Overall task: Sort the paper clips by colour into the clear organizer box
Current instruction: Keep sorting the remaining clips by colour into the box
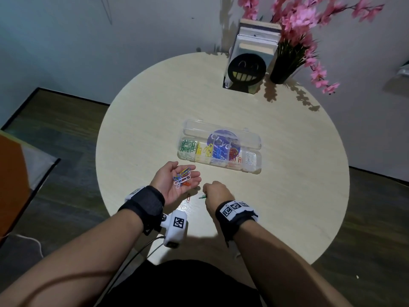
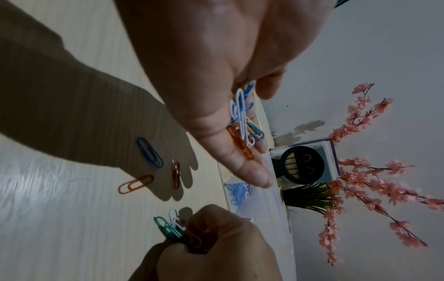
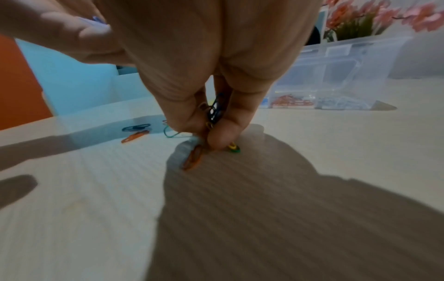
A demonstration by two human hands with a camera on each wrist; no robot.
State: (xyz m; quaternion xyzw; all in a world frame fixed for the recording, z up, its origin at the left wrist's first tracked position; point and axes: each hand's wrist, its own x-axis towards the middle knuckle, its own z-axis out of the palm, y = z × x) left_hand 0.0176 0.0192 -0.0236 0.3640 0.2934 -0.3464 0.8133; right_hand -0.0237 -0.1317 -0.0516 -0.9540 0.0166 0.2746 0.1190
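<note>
My left hand (image 1: 177, 181) lies palm up over the table, fingers relaxed, cradling a small heap of mixed paper clips (image 1: 182, 177), seen in the left wrist view as white, blue, yellow and orange clips (image 2: 242, 123). My right hand (image 1: 215, 192) is curled knuckles up just right of it, its fingertips pinching a bunch of clips (image 3: 215, 114) against the table; a green clip (image 1: 202, 197) sticks out. Loose clips lie between the hands: an orange clip (image 1: 188, 198), a blue clip (image 2: 149, 152). The clear organizer box (image 1: 252, 161) sits open beyond, holding green, yellow, blue, red and white groups.
The round pale wooden table (image 1: 287, 196) carries a book stand with a black smiley face (image 1: 246, 68) and a dark vase of pink flowers (image 1: 285, 67) at the far edge. An orange chair (image 1: 11, 173) stands left of the table.
</note>
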